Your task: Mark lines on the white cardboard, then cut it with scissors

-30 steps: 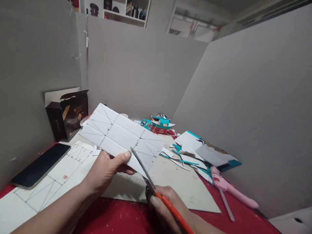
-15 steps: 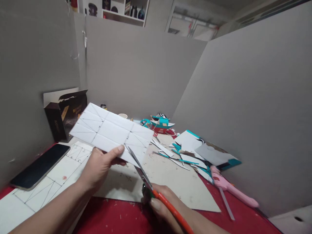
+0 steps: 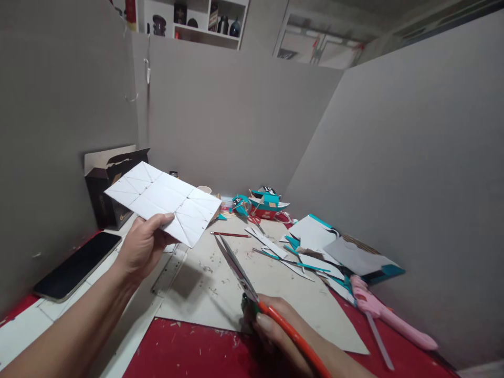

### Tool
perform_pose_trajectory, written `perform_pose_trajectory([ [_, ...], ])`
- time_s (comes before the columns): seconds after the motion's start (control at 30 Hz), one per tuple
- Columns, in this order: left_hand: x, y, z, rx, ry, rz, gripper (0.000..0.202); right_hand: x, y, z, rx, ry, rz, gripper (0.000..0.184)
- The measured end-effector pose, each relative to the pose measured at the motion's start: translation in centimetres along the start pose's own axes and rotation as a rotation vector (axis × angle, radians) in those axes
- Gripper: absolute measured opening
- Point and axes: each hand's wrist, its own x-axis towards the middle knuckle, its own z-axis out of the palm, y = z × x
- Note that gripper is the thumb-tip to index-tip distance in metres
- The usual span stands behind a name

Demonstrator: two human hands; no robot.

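My left hand (image 3: 142, 245) pinches the near edge of a white card (image 3: 162, 202) ruled with pencil lines and holds it up above the table, tilted. My right hand (image 3: 279, 326) grips orange-handled scissors (image 3: 241, 273); their blades are slightly parted, point away to the upper left, and stand clear of the card. Under both hands lies a large beige board (image 3: 275, 294) on the red table (image 3: 197, 352).
A black phone (image 3: 76, 265) lies at the left on white ruled sheets (image 3: 23, 331). A dark box (image 3: 114, 186) stands against the left wall. Teal and white offcuts (image 3: 315, 252), a red pencil (image 3: 230, 234) and a pink glue gun (image 3: 388, 315) lie to the right. Grey partitions enclose the table.
The card has moved left and away from the scissors, which were at its near edge before. The scissor blades are now free of the card.
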Motion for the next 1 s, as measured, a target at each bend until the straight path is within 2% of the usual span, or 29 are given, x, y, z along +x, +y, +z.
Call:
perform_pose_trajectory([
  [0.17, -0.13, -0.24, 0.15, 0.059, -0.032, -0.027, 0.056, 0.17, 0.0, 0.19, 0.038, -0.011, -0.019, 0.046],
  [0.4, -0.14, -0.52, -0.31, 0.109, -0.06, -0.096, 0.02, 0.42, -0.31, 0.34, 0.074, -0.006, 0.0, 0.048],
  [0.47, -0.08, -0.65, -0.46, 0.108, -0.059, -0.101, 0.021, 0.41, -0.39, 0.37, 0.091, -0.008, -0.001, 0.048],
  [0.7, -0.21, -0.86, -0.31, 0.093, -0.113, -0.108, 0.046, 0.43, -0.63, 0.53, 0.103, -0.004, -0.037, 0.048],
  [1.0, -0.31, -0.79, -0.21, 0.162, -0.142, -0.134, 0.025, 0.55, -0.56, 0.65, 0.122, -0.015, -0.044, 0.046],
])
